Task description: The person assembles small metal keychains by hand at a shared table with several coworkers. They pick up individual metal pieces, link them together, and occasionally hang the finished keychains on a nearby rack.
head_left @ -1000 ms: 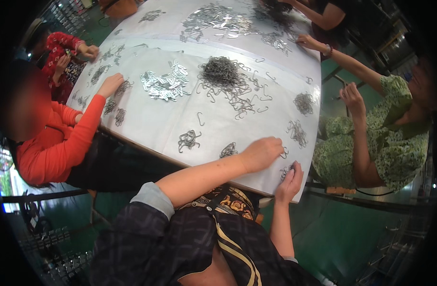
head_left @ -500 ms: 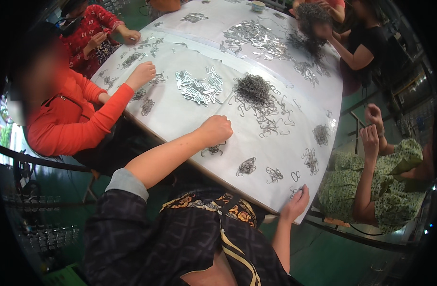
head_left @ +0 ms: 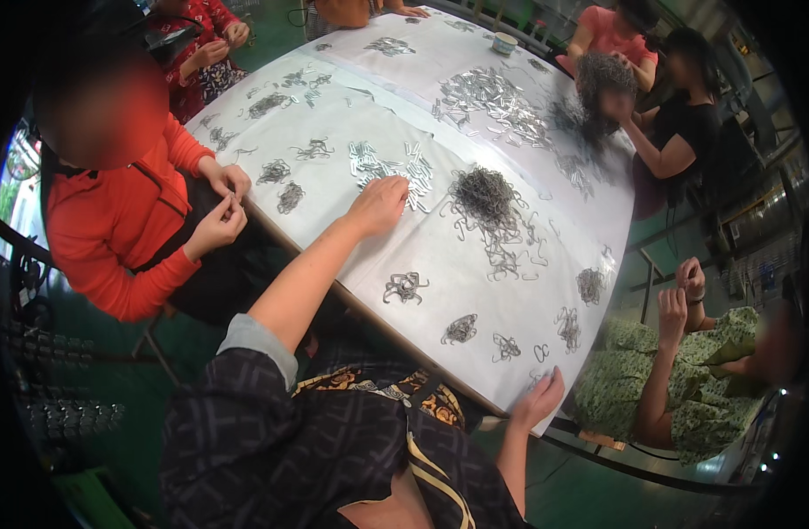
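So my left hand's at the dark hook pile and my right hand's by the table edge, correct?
Not the hook pile: the head view shows your left hand at the shiny silver pieces; your right hand is by the table edge.

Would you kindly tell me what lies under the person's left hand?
Small silvery metal strips show beyond and to the right of the left hand, on the white tabletop. Whatever lies directly beneath the hand is covered.

My fingers (head_left: pixel 395 196) are bare; my charcoal, faintly patterned top (head_left: pixel 237 432) has a rolled pale-grey cuff (head_left: pixel 261 344) at eight o'clock, yellow-striped trim (head_left: pixel 439 479) at six, gold-flowered black cloth (head_left: pixel 444 410) near it.
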`<state>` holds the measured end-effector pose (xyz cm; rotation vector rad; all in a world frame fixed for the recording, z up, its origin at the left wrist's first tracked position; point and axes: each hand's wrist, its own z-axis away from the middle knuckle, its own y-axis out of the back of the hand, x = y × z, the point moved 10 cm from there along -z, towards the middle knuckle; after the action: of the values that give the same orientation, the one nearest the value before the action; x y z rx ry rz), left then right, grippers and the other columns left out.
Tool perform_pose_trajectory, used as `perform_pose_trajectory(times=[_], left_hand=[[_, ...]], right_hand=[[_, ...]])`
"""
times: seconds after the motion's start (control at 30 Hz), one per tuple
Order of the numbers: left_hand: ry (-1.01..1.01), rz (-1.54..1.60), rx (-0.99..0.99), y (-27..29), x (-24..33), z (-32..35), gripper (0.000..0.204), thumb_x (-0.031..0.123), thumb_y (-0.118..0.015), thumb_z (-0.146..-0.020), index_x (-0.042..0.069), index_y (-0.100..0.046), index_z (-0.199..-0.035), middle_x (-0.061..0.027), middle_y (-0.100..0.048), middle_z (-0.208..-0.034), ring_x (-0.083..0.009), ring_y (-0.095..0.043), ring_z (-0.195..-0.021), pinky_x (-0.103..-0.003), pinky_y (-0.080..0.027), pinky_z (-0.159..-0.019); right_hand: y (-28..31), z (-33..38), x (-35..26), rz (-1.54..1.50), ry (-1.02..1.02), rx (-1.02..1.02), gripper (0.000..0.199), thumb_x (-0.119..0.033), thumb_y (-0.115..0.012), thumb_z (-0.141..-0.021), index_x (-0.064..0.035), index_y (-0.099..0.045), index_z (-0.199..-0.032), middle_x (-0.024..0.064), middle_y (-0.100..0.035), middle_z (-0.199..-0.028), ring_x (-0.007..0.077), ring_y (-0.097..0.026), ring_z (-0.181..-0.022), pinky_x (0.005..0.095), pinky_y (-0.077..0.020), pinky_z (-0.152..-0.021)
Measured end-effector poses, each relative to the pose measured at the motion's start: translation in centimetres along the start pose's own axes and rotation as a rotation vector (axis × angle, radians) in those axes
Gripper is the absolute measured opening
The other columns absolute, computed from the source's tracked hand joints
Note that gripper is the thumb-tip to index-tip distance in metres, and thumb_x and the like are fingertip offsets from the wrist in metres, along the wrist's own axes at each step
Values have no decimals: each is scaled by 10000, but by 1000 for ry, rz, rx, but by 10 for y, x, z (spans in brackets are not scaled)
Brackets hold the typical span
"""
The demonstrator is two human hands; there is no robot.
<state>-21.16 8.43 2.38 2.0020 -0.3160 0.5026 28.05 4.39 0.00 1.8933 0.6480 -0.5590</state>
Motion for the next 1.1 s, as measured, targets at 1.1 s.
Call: perform_pose_trajectory(times=[1.1], left_hand=[[477, 984, 289, 20, -66, 130, 66, 63, -587, -926, 2, -564, -934, -29, -626, -854, -83, -577, -780, -234, -477, -747]], right_hand=[[-278, 13, -309, -53, 1019, -568, 107, -38, -560, -831, -8, -631, -904, 114, -607, -920, 302, -561, -899, 394, -470, -804]])
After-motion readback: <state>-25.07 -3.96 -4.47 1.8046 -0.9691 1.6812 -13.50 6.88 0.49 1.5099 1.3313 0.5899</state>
